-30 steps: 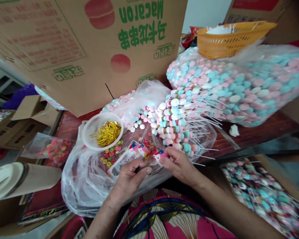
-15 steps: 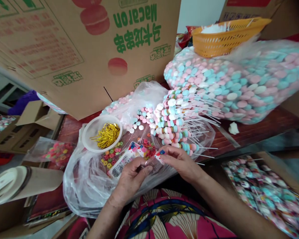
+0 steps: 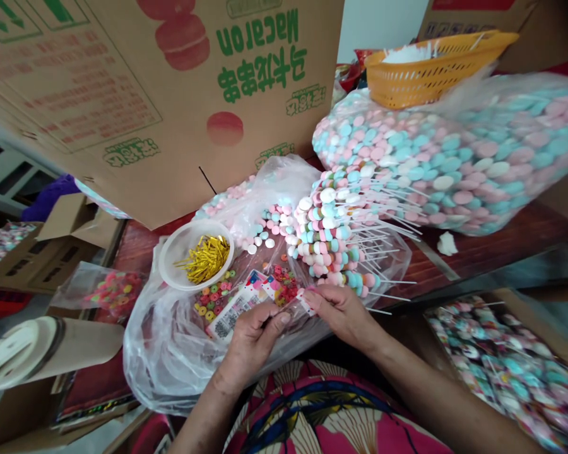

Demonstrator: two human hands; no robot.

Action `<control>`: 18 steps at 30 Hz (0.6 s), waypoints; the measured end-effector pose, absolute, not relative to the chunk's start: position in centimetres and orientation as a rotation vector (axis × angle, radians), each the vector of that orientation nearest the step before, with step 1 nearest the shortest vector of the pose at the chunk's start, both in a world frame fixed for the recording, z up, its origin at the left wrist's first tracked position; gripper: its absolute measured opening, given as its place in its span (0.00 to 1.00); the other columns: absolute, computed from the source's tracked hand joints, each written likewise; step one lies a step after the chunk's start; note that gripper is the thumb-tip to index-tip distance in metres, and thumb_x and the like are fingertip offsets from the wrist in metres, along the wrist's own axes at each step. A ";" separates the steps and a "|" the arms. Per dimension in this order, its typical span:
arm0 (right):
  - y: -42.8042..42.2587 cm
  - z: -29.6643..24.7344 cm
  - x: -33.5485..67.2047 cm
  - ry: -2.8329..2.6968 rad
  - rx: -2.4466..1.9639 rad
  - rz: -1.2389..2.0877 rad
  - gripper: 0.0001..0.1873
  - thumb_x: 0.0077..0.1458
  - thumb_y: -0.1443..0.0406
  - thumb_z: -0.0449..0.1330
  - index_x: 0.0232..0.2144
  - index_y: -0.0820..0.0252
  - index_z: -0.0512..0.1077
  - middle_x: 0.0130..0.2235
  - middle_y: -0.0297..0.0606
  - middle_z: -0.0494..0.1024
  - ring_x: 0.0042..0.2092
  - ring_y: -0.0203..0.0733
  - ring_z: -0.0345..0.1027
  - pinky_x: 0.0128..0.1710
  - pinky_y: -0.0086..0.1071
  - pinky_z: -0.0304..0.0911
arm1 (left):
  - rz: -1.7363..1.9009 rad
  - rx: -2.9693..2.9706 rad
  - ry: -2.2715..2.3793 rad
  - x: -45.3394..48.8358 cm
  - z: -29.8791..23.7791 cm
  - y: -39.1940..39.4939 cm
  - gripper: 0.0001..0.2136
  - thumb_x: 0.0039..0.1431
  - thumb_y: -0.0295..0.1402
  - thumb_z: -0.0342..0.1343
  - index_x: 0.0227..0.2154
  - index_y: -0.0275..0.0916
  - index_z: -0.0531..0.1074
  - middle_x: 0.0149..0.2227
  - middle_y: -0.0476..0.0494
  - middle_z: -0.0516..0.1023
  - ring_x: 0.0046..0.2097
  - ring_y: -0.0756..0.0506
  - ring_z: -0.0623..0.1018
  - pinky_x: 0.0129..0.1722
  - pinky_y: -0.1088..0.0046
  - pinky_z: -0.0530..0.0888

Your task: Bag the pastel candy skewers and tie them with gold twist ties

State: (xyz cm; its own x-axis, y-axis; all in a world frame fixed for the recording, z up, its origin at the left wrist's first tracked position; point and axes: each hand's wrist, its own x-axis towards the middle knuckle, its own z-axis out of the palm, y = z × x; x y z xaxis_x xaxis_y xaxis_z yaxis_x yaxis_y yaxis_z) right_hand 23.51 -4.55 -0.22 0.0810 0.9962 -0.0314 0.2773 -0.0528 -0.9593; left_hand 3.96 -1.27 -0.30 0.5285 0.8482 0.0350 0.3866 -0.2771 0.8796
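My left hand (image 3: 253, 334) pinches the near end of a stack of small clear printed bags (image 3: 239, 306), thumb on top. My right hand (image 3: 337, 310) is closed on the open end of one such bag (image 3: 303, 296), holding it just right of the stack. Both hands rest over a large clear plastic sheet (image 3: 165, 353). Right behind my right hand lies a heap of candy skewers (image 3: 334, 230) with pink, blue and white discs on white sticks. A white bowl of gold twist ties (image 3: 196, 255) sits to the left, with loose coloured ring candies (image 3: 213, 296) beside it.
A tilted Macaron carton (image 3: 170, 94) fills the back left. A big bag of pastel candies (image 3: 454, 151) lies at the right with an orange basket (image 3: 426, 66) on top. A box of packed skewers (image 3: 502, 366) sits lower right, a cardboard tube (image 3: 42, 350) lower left.
My hands stay almost in place; my right fingers have drawn the small bag slightly down and closer to the left hand. The view shifted a little.
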 end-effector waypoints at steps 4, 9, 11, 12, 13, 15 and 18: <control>-5.5 -0.8 30.0 -1.505 -1.808 0.557 0.20 0.59 0.57 0.49 0.24 0.59 0.73 0.27 0.39 0.73 0.31 0.41 0.66 0.32 0.34 0.62 | 0.801 1.957 1.035 3.0 -0.6 -1.0 0.15 0.63 0.38 0.48 0.23 0.38 0.69 0.21 0.51 0.68 0.25 0.51 0.67 0.28 0.76 0.67; -7.3 -3.8 37.6 -2.142 -2.219 0.028 0.12 0.52 0.72 0.52 0.29 0.60 0.75 0.38 0.48 0.76 0.40 0.53 0.67 0.36 0.44 0.62 | 0.931 2.028 0.887 1.6 -0.3 -0.5 0.10 0.63 0.34 0.48 0.34 0.39 0.75 0.34 0.44 0.78 0.37 0.47 0.76 0.40 0.71 0.71; -7.9 -4.7 38.9 -2.256 -2.117 0.034 0.14 0.52 0.74 0.51 0.31 0.59 0.76 0.37 0.48 0.77 0.40 0.52 0.69 0.37 0.43 0.63 | 0.927 2.070 0.870 1.3 -0.2 -0.3 0.11 0.64 0.34 0.47 0.37 0.40 0.75 0.36 0.42 0.79 0.40 0.46 0.76 0.42 0.68 0.72; -8.3 -4.9 39.3 -2.235 -2.030 0.030 0.14 0.52 0.73 0.51 0.32 0.58 0.76 0.38 0.48 0.78 0.41 0.50 0.70 0.38 0.41 0.64 | 0.909 2.093 0.869 1.1 -0.1 -0.3 0.12 0.64 0.35 0.47 0.38 0.40 0.75 0.36 0.42 0.79 0.40 0.46 0.76 0.41 0.68 0.72; -8.6 -4.7 39.7 -2.186 -1.938 0.015 0.14 0.54 0.71 0.52 0.34 0.56 0.77 0.38 0.48 0.78 0.40 0.48 0.71 0.39 0.39 0.66 | 0.890 2.117 0.869 1.0 -0.1 -0.2 0.13 0.64 0.36 0.46 0.39 0.40 0.75 0.36 0.41 0.79 0.40 0.45 0.76 0.41 0.67 0.72; -9.1 -3.6 40.2 -2.054 -1.768 -0.041 0.13 0.57 0.67 0.52 0.39 0.53 0.76 0.39 0.46 0.79 0.39 0.44 0.73 0.38 0.35 0.67 | 0.864 2.164 0.858 0.9 0.0 -0.1 0.14 0.65 0.37 0.46 0.42 0.40 0.75 0.37 0.40 0.79 0.40 0.45 0.77 0.41 0.66 0.72; -9.0 -0.7 39.6 -1.846 -1.717 -0.101 0.12 0.58 0.60 0.53 0.41 0.49 0.75 0.38 0.41 0.80 0.38 0.41 0.74 0.40 0.32 0.69 | 0.882 2.218 0.827 0.9 0.0 0.1 0.12 0.64 0.35 0.47 0.43 0.41 0.74 0.37 0.42 0.80 0.40 0.45 0.77 0.43 0.66 0.71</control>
State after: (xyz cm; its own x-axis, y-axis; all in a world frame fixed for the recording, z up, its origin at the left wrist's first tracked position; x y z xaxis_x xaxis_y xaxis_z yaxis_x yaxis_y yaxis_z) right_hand 39.62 -8.99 -0.66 0.0253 0.8804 0.4735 0.9267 0.1570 -0.3414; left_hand 0.93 0.14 -0.03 0.5840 0.7238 0.3676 0.3210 -0.6219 0.7143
